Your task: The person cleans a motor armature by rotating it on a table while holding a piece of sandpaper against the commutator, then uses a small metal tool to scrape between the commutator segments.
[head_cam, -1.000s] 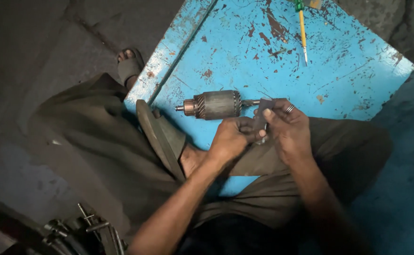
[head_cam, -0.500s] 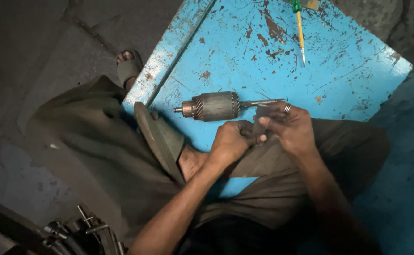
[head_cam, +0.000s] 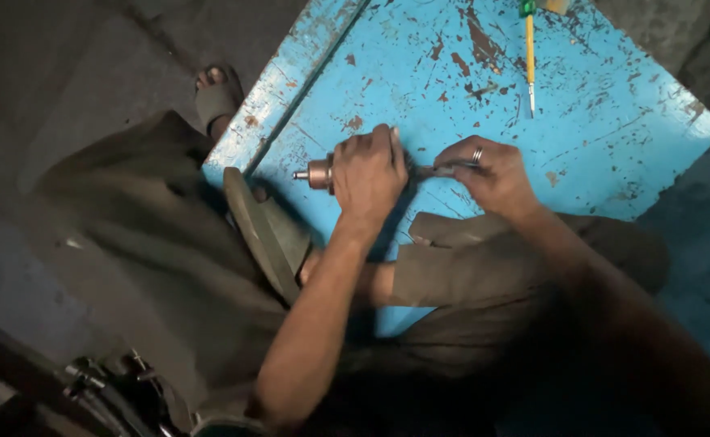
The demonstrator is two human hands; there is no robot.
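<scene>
A: So where was the armature point(head_cam: 320, 173) at that point?

B: Lying across the blue tabletop point(head_cam: 614, 121), right in front of the person's knees. The left hand point(head_cam: 368, 173) was clamped over the top of it, fingers curled round the body, so only the copper-coloured end and a little stub of shaft poked out on the left side.

A: And the other hand?

B: The right hand point(head_cam: 493, 174), ring on one finger, was pinched shut on the shaft point(head_cam: 432, 171) sticking out the other end. Both hands were close together, with a short bit of bare shaft showing between them.

A: So both grips were closed?

B: Yep, left grip wrapped on the armature body, right grip tight on the shaft. Couldn't tell if the right hand also held a small tool, too dark in there.

A: Anything else on the tabletop?

B: A yellow screwdriver point(head_cam: 530, 48) with a green cap, lying up near the far edge, well apart from the hands. Paint was chipped and rusty all over. A sandal point(head_cam: 262, 231) rested on edge against the near left side.
</scene>
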